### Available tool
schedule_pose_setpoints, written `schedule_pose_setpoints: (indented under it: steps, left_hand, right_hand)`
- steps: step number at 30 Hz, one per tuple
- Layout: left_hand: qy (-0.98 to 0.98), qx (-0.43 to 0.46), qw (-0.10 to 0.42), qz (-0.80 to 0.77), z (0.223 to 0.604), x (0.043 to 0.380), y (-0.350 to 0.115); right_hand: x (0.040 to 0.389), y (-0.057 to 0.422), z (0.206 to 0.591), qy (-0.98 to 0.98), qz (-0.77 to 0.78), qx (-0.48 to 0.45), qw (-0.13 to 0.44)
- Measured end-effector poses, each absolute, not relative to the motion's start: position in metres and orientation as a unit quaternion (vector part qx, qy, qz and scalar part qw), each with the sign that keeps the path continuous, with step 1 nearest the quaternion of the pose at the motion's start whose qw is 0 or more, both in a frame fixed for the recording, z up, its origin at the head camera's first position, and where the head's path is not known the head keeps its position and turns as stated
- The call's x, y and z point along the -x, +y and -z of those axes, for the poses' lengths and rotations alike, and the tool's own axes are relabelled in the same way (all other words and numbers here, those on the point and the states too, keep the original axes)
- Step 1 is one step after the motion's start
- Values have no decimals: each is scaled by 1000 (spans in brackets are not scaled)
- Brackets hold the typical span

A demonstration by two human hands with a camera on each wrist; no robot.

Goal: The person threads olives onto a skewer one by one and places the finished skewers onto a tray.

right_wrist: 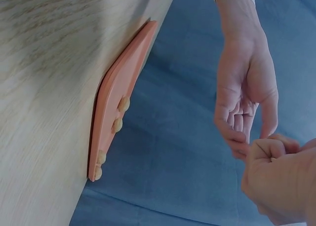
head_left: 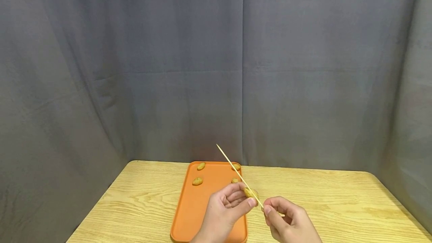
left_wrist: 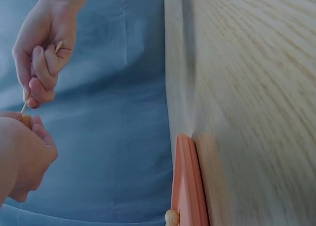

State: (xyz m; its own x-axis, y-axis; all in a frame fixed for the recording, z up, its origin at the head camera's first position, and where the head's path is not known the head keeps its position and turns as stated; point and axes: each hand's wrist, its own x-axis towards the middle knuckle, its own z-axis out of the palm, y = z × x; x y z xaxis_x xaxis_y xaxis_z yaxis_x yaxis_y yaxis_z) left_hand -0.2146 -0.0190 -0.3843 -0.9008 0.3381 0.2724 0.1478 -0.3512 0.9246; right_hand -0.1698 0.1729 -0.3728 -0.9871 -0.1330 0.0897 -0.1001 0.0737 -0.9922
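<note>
My left hand [head_left: 224,209] holds a small oval yellow-brown piece [head_left: 248,193], which looks like a baby potato, between thumb and fingers. A thin wooden skewer [head_left: 231,165] slants across this piece, its pointed tip up and to the left. Whether it pierces the piece or passes beside it, I cannot tell. Near the blunt end, my right hand [head_left: 290,220] pinches the skewer between thumb and fingers. In the left wrist view the skewer's end [left_wrist: 59,46] shows at the right hand's curled fingers. The right wrist view hides the skewer.
Beneath the left hand lies an orange tray [head_left: 199,205] on a wood-grain table [head_left: 141,201]. Several similar pieces rest on it, among them one at the far left [head_left: 201,166] and one nearer [head_left: 197,181]. Grey curtains [head_left: 185,66] stand behind and at both sides.
</note>
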Motion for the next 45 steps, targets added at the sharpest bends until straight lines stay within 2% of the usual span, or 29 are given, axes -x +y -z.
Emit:
schedule_pose_setpoints:
  steps: [5, 14, 19, 31, 36, 45]
  left_hand:
    - [556, -209, 46, -803, 381, 218, -21]
    - [534, -166, -20, -829, 369, 237, -37]
    - [535, -167, -24, -827, 363, 238, -41]
    - [536, -173, 15, -826, 370, 227, -34]
    - [541, -179, 36, -821, 372, 222, -30]
    - [561, -200, 76, -800, 375, 213, -26]
  right_hand:
    - [171, 177, 372, 721, 687, 94, 22]
    - [170, 189, 371, 725, 676, 127, 23]
    - [170, 191, 369, 721, 680, 131, 27]
    - [174, 185, 372, 701, 692, 167, 39]
    - [170, 182, 372, 708, 684, 176, 19]
    - [166, 175, 370, 727, 673, 135, 10]
